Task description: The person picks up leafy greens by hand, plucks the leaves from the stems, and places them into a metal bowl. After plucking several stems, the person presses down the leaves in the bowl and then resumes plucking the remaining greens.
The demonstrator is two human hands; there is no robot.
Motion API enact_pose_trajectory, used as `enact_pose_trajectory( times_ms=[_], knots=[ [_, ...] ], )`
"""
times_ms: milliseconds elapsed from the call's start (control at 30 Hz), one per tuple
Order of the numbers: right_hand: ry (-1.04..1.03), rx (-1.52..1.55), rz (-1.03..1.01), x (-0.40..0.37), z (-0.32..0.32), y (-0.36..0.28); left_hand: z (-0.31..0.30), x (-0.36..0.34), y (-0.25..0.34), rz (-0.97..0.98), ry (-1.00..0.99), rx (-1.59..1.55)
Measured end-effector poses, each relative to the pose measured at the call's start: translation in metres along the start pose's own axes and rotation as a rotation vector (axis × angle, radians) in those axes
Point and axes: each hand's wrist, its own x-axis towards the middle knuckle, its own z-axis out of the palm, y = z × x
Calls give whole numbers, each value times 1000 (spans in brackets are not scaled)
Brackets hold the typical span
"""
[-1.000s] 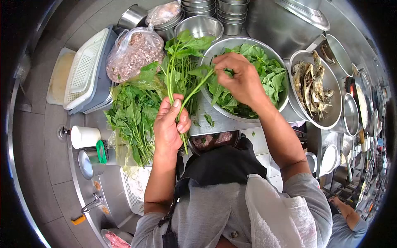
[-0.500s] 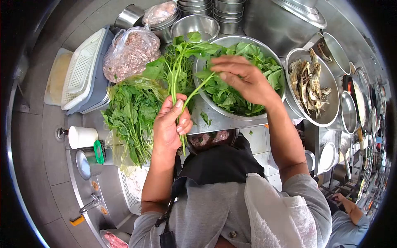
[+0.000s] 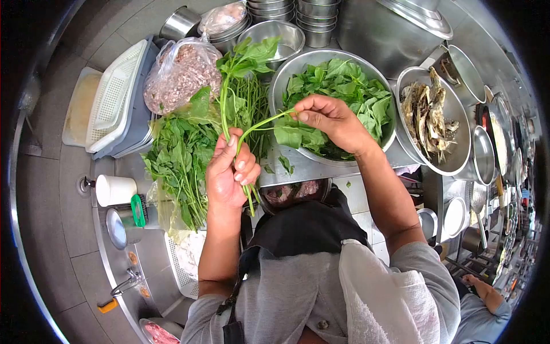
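Note:
My left hand [image 3: 230,175] is closed round the lower stems of some leafy greens [image 3: 224,103], whose leaves point away from me. One stem bends off to the right, and my right hand [image 3: 331,121] pinches its tip at the near left rim of a large steel bowl [image 3: 393,133]. Picked green leaves [image 3: 344,86] lie in that bowl. Left of my left hand, a heap of uncut greens [image 3: 177,155] rests on a plastic bag. Thin green stems [image 3: 252,97] lie between the heap and the bowl.
A bowl of dried fish [image 3: 427,120] stands right of the leaves. Bagged minced meat [image 3: 182,74], white baskets [image 3: 112,94] and a white cup [image 3: 114,190] are on the left. Steel bowls [image 3: 272,35] stand at the back. Another person's arm [image 3: 484,292] shows lower right.
My right hand has moved slightly left and down and now pinches the side stem's tip. My left hand and its greens have shifted a little left.

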Motion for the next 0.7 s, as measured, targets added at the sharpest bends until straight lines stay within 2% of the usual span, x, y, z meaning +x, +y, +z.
enact_pose_trajectory(
  times_ms=[100,200,300,333,433,567,700],
  knots=[
    [-8,31,6,-3,1,-3,0,1,0,2,-9,4],
    [137,-43,-28,-3,-2,-7,2,2,-1,-18,-10,35],
    [400,-10,-103,0,-30,1,2,3,-5,-34,-13,37],
    [461,-192,-35,0,-42,-1,2,4,-5,-33,-14,30],
    [496,-998,-331,-6,-44,-10,2,5,-7,-58,22,34],
    [260,-600,-330,5,-7,-5,5,9,-13,-82,4,18],
    [101,-61,-201,12,10,7,8,12,-13,-93,6,30]
  ],
)
